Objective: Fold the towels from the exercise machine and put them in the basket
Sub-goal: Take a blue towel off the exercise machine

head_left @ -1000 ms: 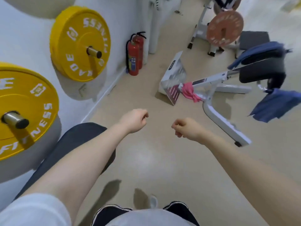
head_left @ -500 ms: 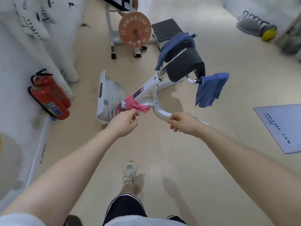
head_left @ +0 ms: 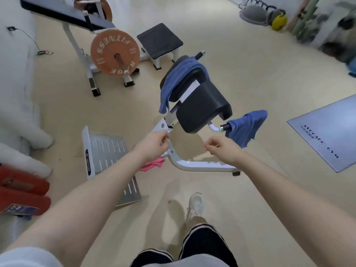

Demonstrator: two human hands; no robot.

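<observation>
A white-framed exercise machine [head_left: 194, 164] with a black pad [head_left: 202, 110] stands on the floor ahead. One blue towel [head_left: 178, 79] drapes over the top of the pad. A second blue towel [head_left: 245, 126] hangs from the handle on the right. A pink towel [head_left: 153, 164] lies low on the frame, partly hidden behind my left forearm. My left hand [head_left: 153, 145] is loosely closed above the frame, holding nothing. My right hand [head_left: 221, 148] is curled too, left of the hanging blue towel and apart from it. No basket is in view.
A metal footplate [head_left: 107, 151] lies at the machine's left. A bench rack with an orange weight plate [head_left: 115, 54] and a black stool [head_left: 159, 41] stand behind. Red fire extinguishers [head_left: 23, 189] lie at left, a grey mat [head_left: 327, 130] at right, kettlebells [head_left: 279, 20] far back.
I have turned from the wall and walked up to the machine. It now fills the middle of the view, and both hands are raised over its frame.
</observation>
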